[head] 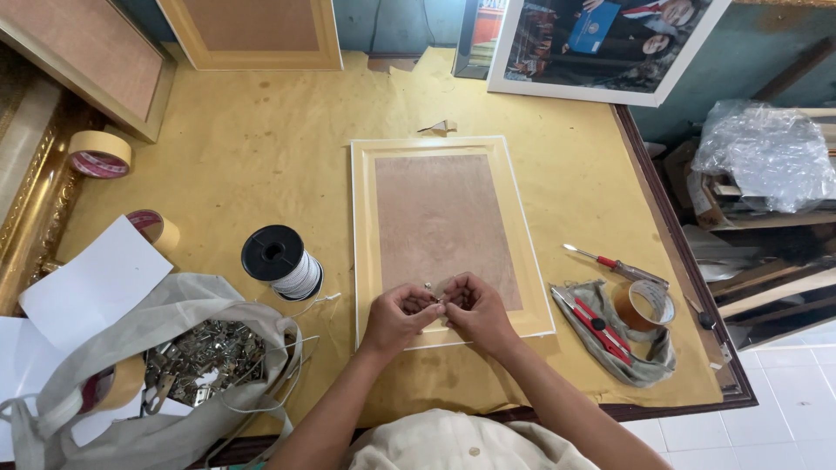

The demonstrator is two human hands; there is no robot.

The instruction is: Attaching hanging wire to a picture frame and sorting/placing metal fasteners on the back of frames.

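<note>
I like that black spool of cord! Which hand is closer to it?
Left. The left hand is just right of the spool; the right hand sits farther right, beyond the left.

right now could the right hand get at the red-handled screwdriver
Probably yes: the right hand is busy pinching a small metal piece with the left hand, but only bare table paper lies between it and the screwdriver.

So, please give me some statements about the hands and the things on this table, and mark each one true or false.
1. Both hands, left hand and right hand, meet over the picture frame. True.
2. The frame lies face up. False: its brown backing board shows.
3. The spool of cord lies right of the frame. False: left.
4. The red-handled screwdriver lies right of the frame. True.
</note>
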